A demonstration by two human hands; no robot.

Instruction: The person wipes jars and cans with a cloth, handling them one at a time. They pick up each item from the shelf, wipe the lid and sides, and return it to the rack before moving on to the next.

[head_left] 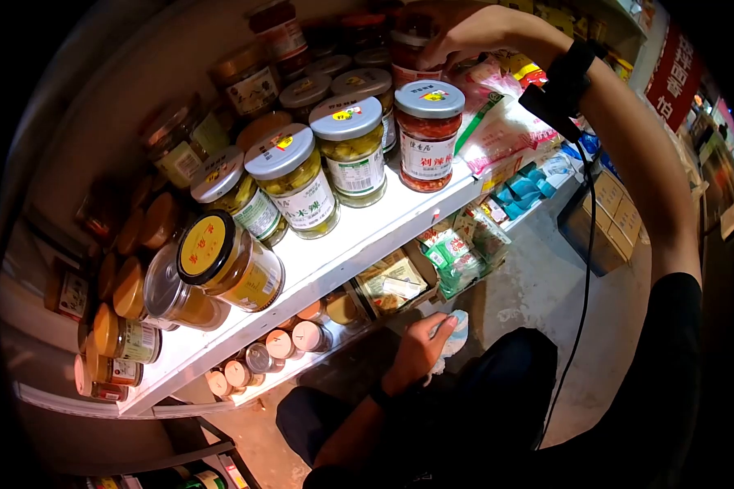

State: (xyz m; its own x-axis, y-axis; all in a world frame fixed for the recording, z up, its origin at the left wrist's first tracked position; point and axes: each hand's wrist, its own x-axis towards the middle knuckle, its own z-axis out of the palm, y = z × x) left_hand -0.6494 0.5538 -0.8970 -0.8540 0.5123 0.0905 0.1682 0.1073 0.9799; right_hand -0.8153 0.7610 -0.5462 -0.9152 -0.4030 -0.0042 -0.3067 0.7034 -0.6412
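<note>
My right hand (457,37) reaches to the back of the white shelf (383,216), its fingers closed round the upper part of a red jar (408,65). In front of that jar stands another red jar with a silver lid (426,138). Jars of green peppers (352,155) stand to its left, and a yellow-lidded jar (236,265) sits near the shelf's front edge. Low in front of my body, my left hand (420,346) is closed on a crumpled white and light blue cloth (453,338).
Pink and white bags (506,122) lie right of the jars. A lower shelf holds small jars (280,344) and green packets (457,257). Cardboard boxes (614,216) stand on the floor at the right. A black cable (589,253) hangs from my right wrist.
</note>
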